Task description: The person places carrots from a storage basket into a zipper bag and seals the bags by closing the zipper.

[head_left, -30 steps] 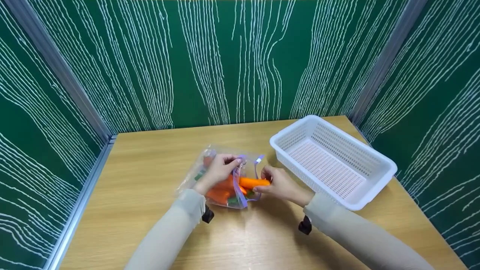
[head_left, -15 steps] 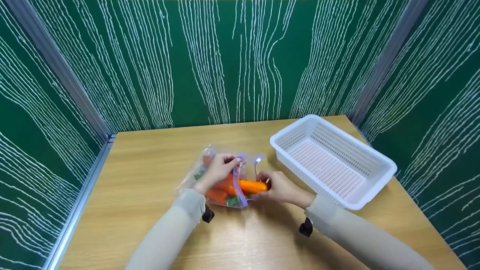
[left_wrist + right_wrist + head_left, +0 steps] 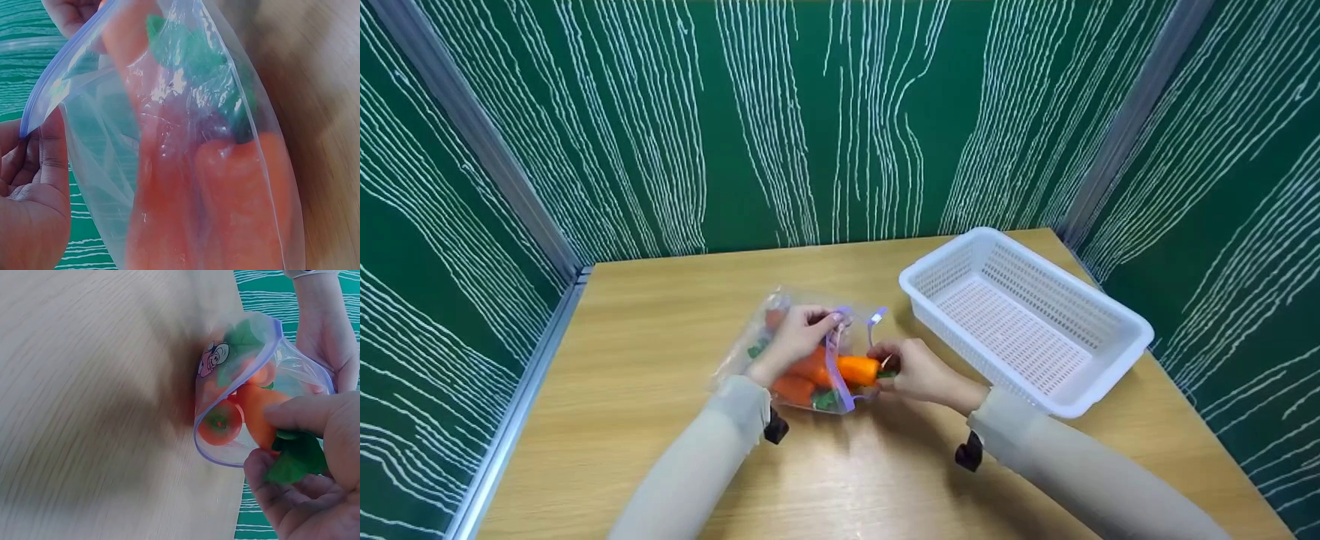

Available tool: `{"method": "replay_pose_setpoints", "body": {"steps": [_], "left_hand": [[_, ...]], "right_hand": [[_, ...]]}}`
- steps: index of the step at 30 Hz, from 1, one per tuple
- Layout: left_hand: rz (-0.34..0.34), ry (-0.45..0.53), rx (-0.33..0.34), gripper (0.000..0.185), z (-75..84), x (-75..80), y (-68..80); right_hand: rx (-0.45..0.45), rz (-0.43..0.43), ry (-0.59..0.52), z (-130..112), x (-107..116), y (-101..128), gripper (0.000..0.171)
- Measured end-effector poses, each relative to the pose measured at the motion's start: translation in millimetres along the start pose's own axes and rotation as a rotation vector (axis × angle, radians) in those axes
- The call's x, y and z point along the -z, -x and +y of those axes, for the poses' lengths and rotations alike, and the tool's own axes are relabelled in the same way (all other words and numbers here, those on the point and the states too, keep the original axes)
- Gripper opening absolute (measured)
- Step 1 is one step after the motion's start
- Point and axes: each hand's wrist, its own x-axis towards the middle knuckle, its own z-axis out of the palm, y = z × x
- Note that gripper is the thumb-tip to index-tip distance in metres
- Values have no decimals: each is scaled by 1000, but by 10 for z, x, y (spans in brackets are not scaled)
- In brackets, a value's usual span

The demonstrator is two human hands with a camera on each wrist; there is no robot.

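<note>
Green panels streaked with white lines wall in your wooden tabletop [image 3: 660,450], and the zip bag [image 3: 810,360] lies near its middle with its mouth facing 3 o'clock. Your left hand [image 3: 799,339] pinches the bag's purple zip rim between thumb and fingers and holds the mouth up. Your right hand [image 3: 911,369] grips a toy carrot [image 3: 856,370] by its green leafy end.

Over the last second that carrot has slid toward 9 o'clock: a long orange stretch showed outside the bag a second ago, and now only a short stub sticks out past the rim. By my reading, you are well into seating it among the other carrots, with the leafy end not yet inside.

From your head view, the white perforated basket [image 3: 1110,360] sits at 3 o'clock of the bag, apart from it, with nothing showing inside. Your right wrist view shows a cartoon print on the bag [image 3: 236,394], a round carrot butt [image 3: 220,423] facing out, and your fingertips [image 3: 298,413] on the leaves. Your left wrist view adds the thumb [image 3: 53,152] against the zip strip and carrots pressed against the film.
</note>
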Motion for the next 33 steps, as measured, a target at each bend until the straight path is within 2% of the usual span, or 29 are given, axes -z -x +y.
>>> {"method": "replay_pose_setpoints", "body": {"steps": [10,19,26,33], "left_hand": [[2,7,20,27,-12,20,6],[7,11,10,26,-17,17,5],[11,-33,-24,26,-34,16,-26],[3,-6,10,26,-41,26,-21]], "right_hand": [[-19,82,60,-9,-110,-107,22],[-107,149,47,-82,-211,-187,15],[-101,216,-71,-116,-327,-257,10],[-137,220,-221,-112,-440,-316,11]]}}
